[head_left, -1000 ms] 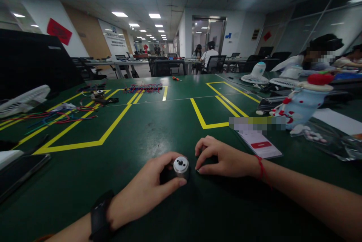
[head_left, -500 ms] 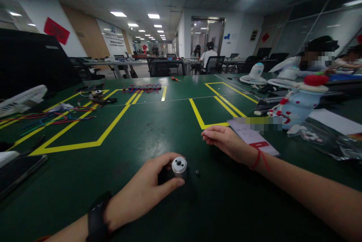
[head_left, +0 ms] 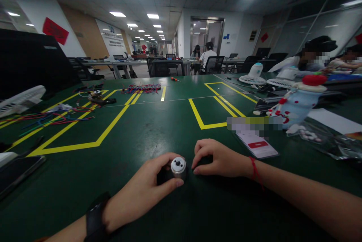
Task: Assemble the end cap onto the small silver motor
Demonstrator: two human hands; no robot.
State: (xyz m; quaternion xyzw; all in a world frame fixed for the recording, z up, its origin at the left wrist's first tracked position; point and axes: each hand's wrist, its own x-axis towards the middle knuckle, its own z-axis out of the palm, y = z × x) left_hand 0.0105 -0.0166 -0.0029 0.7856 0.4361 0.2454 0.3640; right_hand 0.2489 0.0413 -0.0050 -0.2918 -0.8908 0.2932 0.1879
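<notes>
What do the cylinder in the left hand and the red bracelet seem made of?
Cylinder: probably metal, with a silvery, satin finish; its rim catches light. Red bracelet: likely textile cord, matte-looking; it's thin and a loose strand hangs down.

My left forearm (head_left: 69, 230) extends from the near left toward the centre, ending in my left grip (head_left: 141, 187), whose left index finger (head_left: 167, 157) arches along the far side and whose left thumb (head_left: 171, 186) lies along the near side, tips parted. My right forearm (head_left: 299, 188) slants in from the near right; my right grip (head_left: 223, 159) has bent fingers, with right thumb (head_left: 204, 169) and right index finger (head_left: 201, 156) almost meeting at their tips.
</notes>
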